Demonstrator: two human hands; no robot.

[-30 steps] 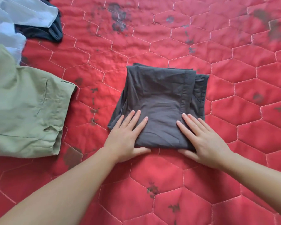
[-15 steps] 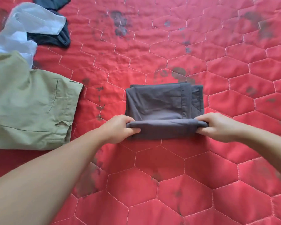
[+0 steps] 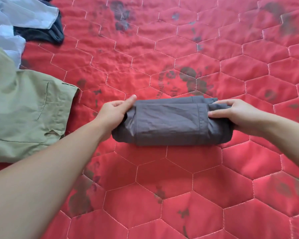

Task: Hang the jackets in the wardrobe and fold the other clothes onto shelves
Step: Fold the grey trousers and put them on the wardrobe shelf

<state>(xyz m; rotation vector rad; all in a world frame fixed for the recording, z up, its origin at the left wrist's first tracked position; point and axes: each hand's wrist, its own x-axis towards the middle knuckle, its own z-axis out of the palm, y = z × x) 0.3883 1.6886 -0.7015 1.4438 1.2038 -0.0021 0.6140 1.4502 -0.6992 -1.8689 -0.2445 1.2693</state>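
**Last fold on grey garment**

Grey garment (image 3: 171, 123) lies mid-quilt (image 3: 179, 187), folded into a compact bundle. L hand (image 3: 113, 112) & R hand (image 3: 231, 112) each grip an end, fingers curled round cloth. Next, prob.: lift it level w/ both hands so folds hold, carry to shelf. Green garment (image 3: 24, 109) waits at left.

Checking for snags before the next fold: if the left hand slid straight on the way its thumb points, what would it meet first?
Probably only bare red quilt. The left hand grips the grey garment, thumb pointing away; nothing else lies there.
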